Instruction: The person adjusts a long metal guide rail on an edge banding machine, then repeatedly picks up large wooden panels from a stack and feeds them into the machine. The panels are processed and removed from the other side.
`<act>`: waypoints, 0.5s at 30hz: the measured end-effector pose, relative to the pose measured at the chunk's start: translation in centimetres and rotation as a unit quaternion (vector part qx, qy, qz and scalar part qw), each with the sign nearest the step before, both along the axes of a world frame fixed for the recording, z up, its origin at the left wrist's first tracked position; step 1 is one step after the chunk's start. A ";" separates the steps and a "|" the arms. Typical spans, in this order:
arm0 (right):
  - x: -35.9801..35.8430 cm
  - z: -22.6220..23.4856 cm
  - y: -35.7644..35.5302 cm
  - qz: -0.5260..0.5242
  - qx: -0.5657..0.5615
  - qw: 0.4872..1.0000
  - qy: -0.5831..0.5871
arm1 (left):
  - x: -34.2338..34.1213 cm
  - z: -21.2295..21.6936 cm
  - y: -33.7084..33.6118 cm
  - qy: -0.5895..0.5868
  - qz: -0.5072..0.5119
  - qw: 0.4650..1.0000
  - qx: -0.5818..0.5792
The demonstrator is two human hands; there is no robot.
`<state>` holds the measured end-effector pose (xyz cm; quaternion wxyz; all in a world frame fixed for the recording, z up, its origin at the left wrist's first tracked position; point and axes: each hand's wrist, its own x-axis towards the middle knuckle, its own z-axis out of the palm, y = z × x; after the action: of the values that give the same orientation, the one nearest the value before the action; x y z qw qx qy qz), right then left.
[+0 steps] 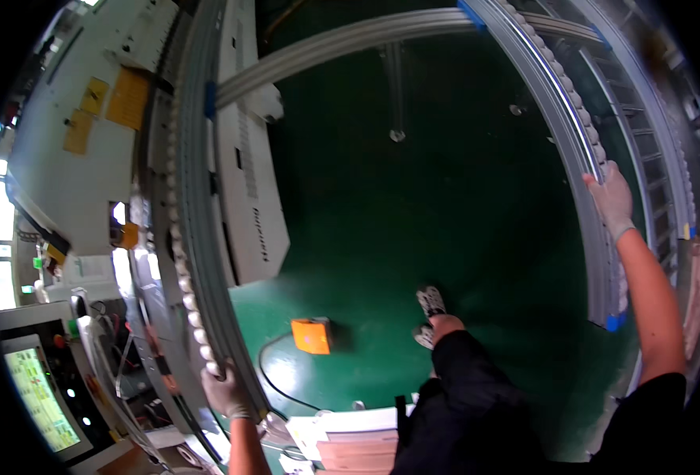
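Note:
Two long grey aluminium rails, each lined with a row of white rollers, are joined by a grey crossbar (350,41) at the far side. On the left rail (205,206), my left hand (225,393) in a pale glove grips the near end, its fingers curled over the rollers. My right hand (612,199), gloved too, is closed round the right rail (559,119) about midway along. Blue caps mark the right rail's near end and the crossbar joints. Parts of the fingers on both hands are hidden behind the rails.
An orange foot pedal (311,336) with a black cable lies on the green floor (381,245). A white machine (81,182) and a lit screen (43,397) stand at left. More rails (643,134) run along the right. Stacked boards or cartons (354,443) sit beside my legs.

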<state>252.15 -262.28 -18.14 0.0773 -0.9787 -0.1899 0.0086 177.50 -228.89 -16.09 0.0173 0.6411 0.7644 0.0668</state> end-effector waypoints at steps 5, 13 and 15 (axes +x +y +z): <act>0.1 0.9 -0.2 0.018 -0.044 0.998 -0.039 | -1.4 -1.7 0.2 0.047 -0.022 0.999 0.007; 0.2 0.6 0.8 0.029 -0.072 0.996 -0.051 | -0.9 -1.5 0.3 0.054 -0.010 0.998 0.000; 0.1 0.8 1.0 0.027 -0.065 0.997 -0.032 | -0.7 -1.5 0.3 0.057 -0.012 0.998 0.002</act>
<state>252.25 -261.24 -17.32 0.0075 -0.9761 -0.2172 -0.0088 176.78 -228.57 -17.56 -0.0272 0.6529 0.7563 0.0314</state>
